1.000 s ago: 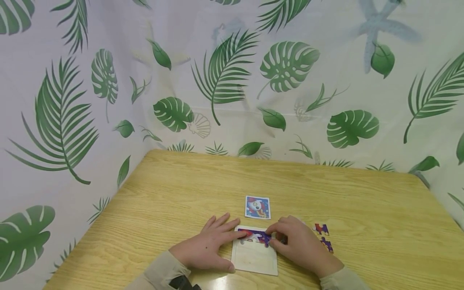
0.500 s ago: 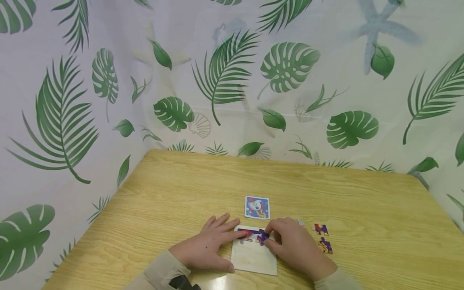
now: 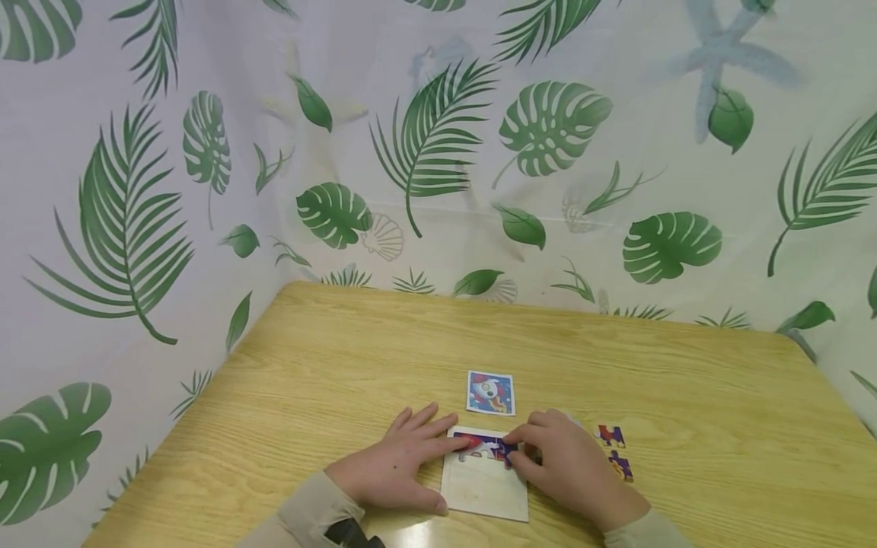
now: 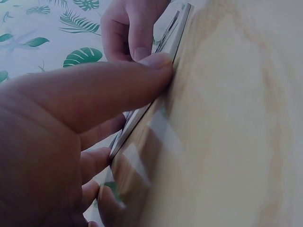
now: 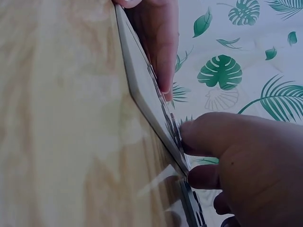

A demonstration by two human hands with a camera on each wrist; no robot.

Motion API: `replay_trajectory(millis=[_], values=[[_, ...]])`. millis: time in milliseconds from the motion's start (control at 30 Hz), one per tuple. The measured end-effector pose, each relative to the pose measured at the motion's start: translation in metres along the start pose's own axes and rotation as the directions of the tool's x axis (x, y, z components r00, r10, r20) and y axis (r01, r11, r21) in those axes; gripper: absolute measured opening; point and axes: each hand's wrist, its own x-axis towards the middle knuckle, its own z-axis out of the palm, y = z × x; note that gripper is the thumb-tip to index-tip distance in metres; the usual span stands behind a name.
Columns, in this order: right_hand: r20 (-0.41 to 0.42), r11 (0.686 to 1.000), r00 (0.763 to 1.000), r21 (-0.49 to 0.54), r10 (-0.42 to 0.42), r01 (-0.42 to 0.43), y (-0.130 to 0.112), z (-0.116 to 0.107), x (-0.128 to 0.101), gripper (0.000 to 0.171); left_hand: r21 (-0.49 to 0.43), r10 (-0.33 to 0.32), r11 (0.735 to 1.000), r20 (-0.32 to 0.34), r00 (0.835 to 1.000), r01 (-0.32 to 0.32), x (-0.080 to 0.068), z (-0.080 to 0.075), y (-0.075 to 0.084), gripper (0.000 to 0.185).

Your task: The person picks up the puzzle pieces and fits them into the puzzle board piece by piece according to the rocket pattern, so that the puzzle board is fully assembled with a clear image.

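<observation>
On the table [image 3: 342,342], the flat left hand [image 3: 393,468] steadies the puzzle tray [image 3: 479,491]; only wrist views show its edge while the right hand [image 3: 569,464] pinches a piece [image 3: 503,450].

A light yellow wooden desk [image 3: 342,358] with visible grain carries everything. On it lie a pale square wooden puzzle tray [image 3: 483,487] near the front edge, a small square rocket picture card [image 3: 490,392] just behind the tray, and two loose purple jigsaw pieces [image 3: 610,435] [image 3: 620,464] to the tray's right, near each other.
</observation>
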Motion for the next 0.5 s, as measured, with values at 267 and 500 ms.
replay_trajectory(millis=[267,500], values=[[0.003,0.999,1.000,0.029,-0.024,0.024,0.0004,0.0021,0.0006,0.012,-0.002,0.001,1.000,-0.002,1.000,-0.001,0.0003,0.0001,0.0006,0.083],[-0.004,0.995,0.997,0.062,-0.072,0.072,-0.0006,0.0035,0.0013,0.016,0.011,0.008,1.000,-0.008,1.000,-0.008,0.0014,0.0012,0.0002,0.084]])
